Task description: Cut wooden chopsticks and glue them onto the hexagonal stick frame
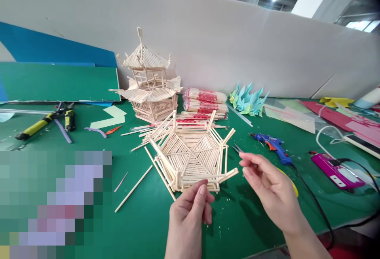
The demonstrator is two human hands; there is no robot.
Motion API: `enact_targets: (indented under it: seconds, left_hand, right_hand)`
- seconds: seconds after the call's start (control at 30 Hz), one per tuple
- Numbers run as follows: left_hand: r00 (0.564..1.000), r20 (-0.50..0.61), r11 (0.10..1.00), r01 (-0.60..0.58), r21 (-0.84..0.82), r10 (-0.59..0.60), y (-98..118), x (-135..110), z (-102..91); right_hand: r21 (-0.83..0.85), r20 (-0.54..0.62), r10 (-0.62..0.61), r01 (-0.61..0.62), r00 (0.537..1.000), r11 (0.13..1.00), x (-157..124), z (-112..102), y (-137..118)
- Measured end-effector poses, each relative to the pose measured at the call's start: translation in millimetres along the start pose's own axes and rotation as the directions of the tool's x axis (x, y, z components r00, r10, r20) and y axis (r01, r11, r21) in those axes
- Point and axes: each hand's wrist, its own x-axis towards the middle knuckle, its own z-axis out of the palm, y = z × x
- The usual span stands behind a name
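Note:
A six-sided frame of pale wooden sticks (192,154), with a slatted base and posts slanting outward, sits on the green table. My left hand (191,209) is closed at its near edge, thumb and index finger pinched against the rim sticks; the exact grip is partly hidden. To the right, my right hand (271,193) is closed around small scissors (236,148). Their pointed metal tips show past my fingertips, beside the frame's right side, and a yellow curve behind the hand looks like their handle. Loose sticks (133,189) lie left of the frame.
Behind stands a stick pagoda (152,94), beside packs of sticks (204,99) and a folded-paper piece (248,98). A blue glue gun (274,146) and a purple power strip (337,171), with trailing cables, lie right. Yellow-handled pliers (38,126) lie left.

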Motion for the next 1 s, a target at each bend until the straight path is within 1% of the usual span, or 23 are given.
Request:
enact_targets:
  seconds: [0.07, 0.1, 0.2, 0.27, 0.37, 0.47, 0.53, 0.8, 0.9, 1.0]
  left_hand:
    - [1.0, -0.005, 1.0, 0.009, -0.014, -0.009, -0.1, 1.9, -2.4]
    - [1.0, -0.009, 1.0, 0.015, -0.019, -0.015, -0.1, 2.1, -3.5]
    - [0.999, 0.011, 0.997, 0.053, -0.048, -0.052, -0.3, 2.3, -2.9]
    - [0.996, 0.043, 0.993, 0.085, -0.085, -0.082, -0.8, 3.5, 2.2]
    - [0.992, 0.078, 0.983, 0.107, -0.149, -0.096, -2.0, 7.7, 14.6]
    - [0.994, 0.062, 0.972, 0.098, -0.213, -0.086, -3.3, 12.5, 25.6]
    - [0.995, 0.055, 0.967, 0.096, -0.235, -0.085, -4.3, 14.9, 29.4]
    - [0.999, 0.031, 0.977, 0.041, -0.21, -0.035, -7.3, 18.0, 30.3]
    - [0.999, 0.027, 0.979, 0.041, -0.2, -0.036, -6.3, 18.2, 31.2]
    - [0.998, 0.019, 0.978, 0.056, -0.2, -0.053, -4.3, 18.0, 32.8]
  right_hand:
    - [0.045, -0.025, 0.014, -0.013, 1.0, 0.999, 0.6, 1.6, -0.1]
    - [0.06, -0.016, 0.019, -0.018, 1.0, 0.998, 1.0, 2.1, -0.4]
    - [0.066, 0.097, 0.023, -0.03, 0.995, 0.997, 1.5, 4.5, -1.4]
    - [0.051, 0.151, 0.017, -0.025, 0.988, 0.998, 1.1, 7.3, -1.6]
    - [0.043, 0.142, -0.029, 0.023, 0.989, 0.999, -0.3, 12.5, -0.1]
    - [0.058, 0.136, -0.061, 0.053, 0.989, 0.997, -1.1, 16.6, 2.9]
    - [0.069, 0.141, -0.071, 0.062, 0.988, 0.996, -0.8, 17.9, 4.9]
    - [0.002, 0.166, -0.155, 0.157, 0.974, 0.988, 3.6, 19.2, 7.4]
    - [-0.015, 0.164, -0.169, 0.173, 0.972, 0.985, 4.1, 20.4, 8.6]
    - [-0.016, 0.179, -0.159, 0.164, 0.971, 0.986, 4.6, 20.9, 10.0]
